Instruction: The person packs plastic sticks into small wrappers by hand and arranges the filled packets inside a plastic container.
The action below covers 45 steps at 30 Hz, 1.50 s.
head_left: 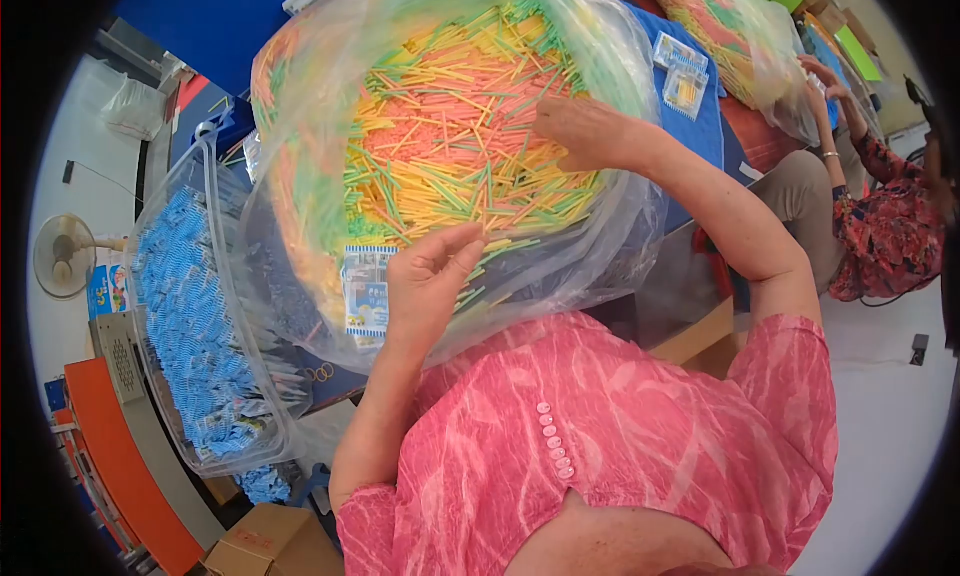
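Note:
A big clear plastic bag [615, 261] lies open on the table, full of thin sticks [450, 116] in pink, yellow and green. Over the right part of the heap, my right hand [590, 134] has its fingers curled down; what they hold, if anything, is hidden. At the near edge of the bag is my left hand [432, 276], thumb and fingers drawn together close to some sticks. Whether a stick is between those fingertips I cannot make out. Just left of that hand lies a blue-and-white printed packet [366, 288].
At left stands a clear plastic bin [217, 266] holding many blue-striped packets [190, 316]. More packets [684, 81] lie on a blue cloth [705, 126] at right. Another bag of sticks [725, 41] is beside a seated co-worker [885, 221]. A cardboard box [270, 541] sits below left.

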Available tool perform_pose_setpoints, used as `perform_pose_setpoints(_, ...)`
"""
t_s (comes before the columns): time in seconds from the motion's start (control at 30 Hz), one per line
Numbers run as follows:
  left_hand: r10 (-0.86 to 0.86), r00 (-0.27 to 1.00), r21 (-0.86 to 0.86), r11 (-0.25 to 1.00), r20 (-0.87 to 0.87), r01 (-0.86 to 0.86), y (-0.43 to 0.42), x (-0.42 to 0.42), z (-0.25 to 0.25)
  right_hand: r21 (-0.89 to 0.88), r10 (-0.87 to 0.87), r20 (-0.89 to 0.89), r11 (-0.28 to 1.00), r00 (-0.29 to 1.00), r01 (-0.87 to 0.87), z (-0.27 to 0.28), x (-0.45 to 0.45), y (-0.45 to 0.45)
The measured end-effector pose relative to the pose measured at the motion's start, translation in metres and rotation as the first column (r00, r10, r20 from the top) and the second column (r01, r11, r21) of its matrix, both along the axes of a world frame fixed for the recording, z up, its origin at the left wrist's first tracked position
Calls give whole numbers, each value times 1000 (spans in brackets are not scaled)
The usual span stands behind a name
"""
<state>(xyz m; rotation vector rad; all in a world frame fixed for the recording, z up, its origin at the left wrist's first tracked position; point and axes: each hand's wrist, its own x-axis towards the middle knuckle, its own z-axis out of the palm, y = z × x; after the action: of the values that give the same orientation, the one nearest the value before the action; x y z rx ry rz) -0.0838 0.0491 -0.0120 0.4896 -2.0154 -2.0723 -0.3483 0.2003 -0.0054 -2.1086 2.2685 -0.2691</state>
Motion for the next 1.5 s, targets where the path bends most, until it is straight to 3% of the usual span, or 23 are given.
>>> perform_pose_setpoints(0.07, 1, 1000, 15, 1000, 3, -1, 3, 0, -2, 60, -41, 41, 997, 998, 38, 0, 6, -1)
perform_pose_setpoints(0.17, -4, 1000, 77, 997, -15, 5, 6, -4, -3, 52, -141, -62, 988, 988, 145, -12, 10, -12)
perform_pose_setpoints(0.27, -18, 998, 9, 1000, 53, 18, 11, -9, 2, -14, -112, -156, 994, 981, 111, -20, 13, -18)
perform_pose_setpoints(0.33, -41, 999, 8, 999, 29, 41, 13, -13, 6, 93, -26, -293, 994, 956, 55, -19, 15, -21)
perform_pose_setpoints(0.47, -46, 997, 5, 999, 58, 46, 13, -27, 16, 102, -5, -386, 994, 922, 48, -20, 17, -15)
perform_pose_setpoints(0.53, -31, 1000, 185, 982, -3, 31, 15, -34, 19, -45, 48, -522, 996, 852, -83, -21, 16, -9)
perform_pose_setpoints(0.57, -31, 999, 179, 983, -7, 32, 15, -38, 19, -51, 44, -527, 995, 849, -83, -21, 14, -7)
perform_pose_setpoints(0.63, -24, 997, 249, 969, 67, 7, 16, -46, 15, 19, -84, -336, 995, 938, 96, -12, 10, -6)
perform_pose_setpoints(0.67, -22, 998, 244, 970, 60, 7, 17, -51, 13, 14, -83, -342, 995, 936, 94, -8, 6, -7)
perform_pose_setpoints(0.73, 19, 993, 356, 933, 119, -61, 22, -62, 10, 68, -293, -60, 953, 954, 297, 0, -1, -8)
perform_pose_setpoints(0.77, 24, 993, 353, 934, 116, -64, 25, -69, 7, 63, -289, -62, 954, 955, 292, 2, -3, -4)
perform_pose_setpoints(0.83, 63, 983, 417, 899, 174, -132, 29, -86, 5, -172, -91, 231, 976, 969, 132, 4, 1, 4)
perform_pose_setpoints(0.87, 72, 982, 412, 900, 176, -140, 31, -93, 6, -177, -82, 234, 976, 969, 125, 6, 5, 2)
perform_pose_setpoints(0.93, 22, 996, 607, 792, 84, -69, 31, -104, 9, 36, -146, 594, 987, 791, 155, 17, 19, -6)
perform_pose_setpoints(1.07, -7, 1000, 729, 685, 6, 0, 24, -113, -13, 23, -56, 712, 998, 700, 55, 21, 44, -16)
perform_pose_setpoints(1.13, 139, 990, 641, 763, -35, -84, 36, -111, 5, 101, -140, 867, 989, 479, 106, 38, 59, -20)
perform_pose_setpoints(1.27, 119, 988, 588, 808, -100, -38, 34, -100, 0, 297, -333, 856, 943, 395, 150, 24, 61, -26)
perform_pose_setpoints(1.33, 35, 992, 590, 806, -119, 43, 31, -92, 9, 257, -260, 942, 965, 210, 45, 3, 60, -32)
perform_pose_setpoints(1.37, 34, 991, 582, 812, -126, 46, 30, -89, 8, 205, -217, 969, 972, 114, 114, 1, 67, -31)
perform_pose_setpoints(1.4, 121, 987, 532, 845, -103, -48, 30, -86, 2, 198, -211, 970, 974, 118, 112, 6, 76, -30)
perform_pose_setpoints(1.47, 212, 973, 480, 865, -90, -144, 25, -84, -11, 143, -135, 989, 976, -59, 163, 22, 90, -28)
perform_pose_setpoints(1.5, 361, 923, 509, 824, -135, -248, 22, -85, -15, 172, -180, 983, 973, 42, 152, 19, 87, -28)
